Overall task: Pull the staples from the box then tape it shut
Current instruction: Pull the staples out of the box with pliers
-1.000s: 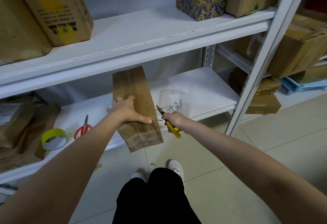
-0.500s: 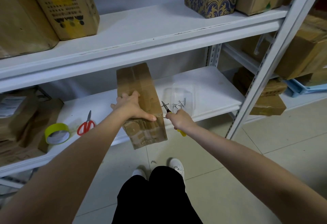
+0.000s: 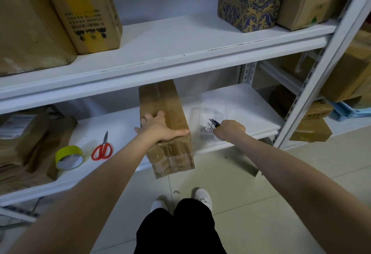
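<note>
Tape roll [image 3: 69,157]: on the shelf [image 3: 251,109], untouched; taping likely not begun
Left hand [image 3: 160,127]: flat, fingers straight, pressing the box [image 3: 160,97], which overhangs the shelf edge
Staples [image 3: 206,130]: several pulled, lying in a clear tray [image 3: 200,111]
Right hand [image 3: 230,130]: gripping pliers [image 3: 213,122] over that tray

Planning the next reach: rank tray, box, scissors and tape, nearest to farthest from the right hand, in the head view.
1. Tray, just left of the right hand, under its pliers.
2. Box, left of that.
3. Scissors, further left.
4. Tape, farthest left.
</note>
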Tool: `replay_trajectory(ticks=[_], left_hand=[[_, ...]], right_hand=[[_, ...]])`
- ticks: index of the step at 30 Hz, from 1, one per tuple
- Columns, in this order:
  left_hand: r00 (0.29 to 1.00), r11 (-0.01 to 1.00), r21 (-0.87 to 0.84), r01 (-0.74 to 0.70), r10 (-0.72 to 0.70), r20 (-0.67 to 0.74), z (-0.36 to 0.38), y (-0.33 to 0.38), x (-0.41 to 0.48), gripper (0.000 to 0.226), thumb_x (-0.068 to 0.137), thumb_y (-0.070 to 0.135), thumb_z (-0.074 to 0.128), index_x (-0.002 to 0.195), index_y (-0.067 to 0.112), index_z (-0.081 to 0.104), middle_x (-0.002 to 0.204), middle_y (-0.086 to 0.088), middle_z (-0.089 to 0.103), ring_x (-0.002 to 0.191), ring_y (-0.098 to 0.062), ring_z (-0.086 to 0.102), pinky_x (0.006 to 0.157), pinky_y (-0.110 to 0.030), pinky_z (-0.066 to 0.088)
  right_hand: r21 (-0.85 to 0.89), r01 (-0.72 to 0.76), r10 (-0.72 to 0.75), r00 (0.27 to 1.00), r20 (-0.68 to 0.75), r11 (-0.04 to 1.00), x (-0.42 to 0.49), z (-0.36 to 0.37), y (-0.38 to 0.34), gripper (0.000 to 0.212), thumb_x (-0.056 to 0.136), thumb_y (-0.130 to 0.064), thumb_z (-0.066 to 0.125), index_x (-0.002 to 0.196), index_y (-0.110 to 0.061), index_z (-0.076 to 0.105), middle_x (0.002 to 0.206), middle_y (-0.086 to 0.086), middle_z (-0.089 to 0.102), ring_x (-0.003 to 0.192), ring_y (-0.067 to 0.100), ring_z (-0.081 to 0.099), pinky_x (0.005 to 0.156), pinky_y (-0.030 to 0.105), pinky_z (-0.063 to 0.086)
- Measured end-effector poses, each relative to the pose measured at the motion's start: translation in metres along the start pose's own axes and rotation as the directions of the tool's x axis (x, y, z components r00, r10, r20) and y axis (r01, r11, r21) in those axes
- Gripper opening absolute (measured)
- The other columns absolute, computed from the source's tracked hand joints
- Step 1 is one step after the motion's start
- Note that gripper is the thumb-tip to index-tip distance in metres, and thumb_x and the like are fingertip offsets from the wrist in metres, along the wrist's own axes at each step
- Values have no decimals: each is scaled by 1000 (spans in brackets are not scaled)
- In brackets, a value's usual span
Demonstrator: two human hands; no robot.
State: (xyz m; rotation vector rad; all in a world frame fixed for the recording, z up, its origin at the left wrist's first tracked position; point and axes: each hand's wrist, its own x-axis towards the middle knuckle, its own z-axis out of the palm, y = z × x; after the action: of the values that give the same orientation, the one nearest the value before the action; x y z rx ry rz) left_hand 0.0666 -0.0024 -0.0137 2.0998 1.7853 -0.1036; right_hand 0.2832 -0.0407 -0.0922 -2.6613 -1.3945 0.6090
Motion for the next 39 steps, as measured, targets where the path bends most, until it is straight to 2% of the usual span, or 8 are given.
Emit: replay_trajectory(ticks=[3,6,10,14,20,27,32,39], left_hand=[[993,1000,4,-26,27,-113,7,2,1,97,59,79,63,134,24,34,140,-13,30,132,-36,29,109,-56,26],[983,999,5,-39,39,-179,9,5,2,80,66,72,63,128,23,44,135,-12,40,128,-34,36,108,-53,29],[938,993,-51,-102,79,-339,7,2,2,32,80,44,64,106,25,62,118,-3,58,117,-27,48,104,-48,37],[897,977,-151,-151,71,-436,3,-9,-6,6,84,23,61,88,25,64,97,3,66,96,-20,60,90,-44,51],[893,990,-67,-125,83,-442,8,-11,-20,27,84,33,62,108,20,60,118,-6,54,110,-26,50,91,-42,50],[972,996,87,-22,42,-232,13,10,-26,74,75,73,51,123,18,49,135,-13,40,127,-35,35,105,-51,32],[988,985,164,50,-25,-153,16,21,-22,103,61,85,53,138,19,34,143,-16,33,133,-38,33,109,-59,19],[991,977,205,54,-27,-133,15,23,-17,110,53,88,56,138,21,33,142,-16,35,131,-38,37,109,-58,22]], right_hand=[[-75,1,-4,999,-38,997,4,6,-7,53,89,-51,46,122,-11,53,122,11,49,111,27,52,88,33,41],[70,80,-80,997,-6,994,-1,10,-14,47,90,-51,45,110,-9,55,106,8,49,100,27,55,79,32,43],[547,-58,-170,918,358,835,-12,15,-20,25,90,-34,53,78,-12,50,78,4,48,61,20,50,58,27,42],[584,-297,-147,791,593,755,-26,21,-18,24,91,-32,50,83,-10,47,83,7,47,65,22,46,67,32,47],[545,-367,-106,751,652,754,-41,30,-7,23,88,-31,48,81,-9,44,81,6,45,64,23,45,58,25,44],[612,-446,-151,715,682,653,-46,50,-2,21,85,-29,51,80,-9,45,79,8,43,65,23,41,66,32,46],[688,-398,-217,750,625,607,-46,55,-15,21,91,-30,48,87,-10,47,82,6,46,69,22,47,68,30,49],[749,-312,-250,809,532,584,-42,61,-24,20,94,-28,46,83,-12,49,79,6,46,63,20,46,60,26,46]])
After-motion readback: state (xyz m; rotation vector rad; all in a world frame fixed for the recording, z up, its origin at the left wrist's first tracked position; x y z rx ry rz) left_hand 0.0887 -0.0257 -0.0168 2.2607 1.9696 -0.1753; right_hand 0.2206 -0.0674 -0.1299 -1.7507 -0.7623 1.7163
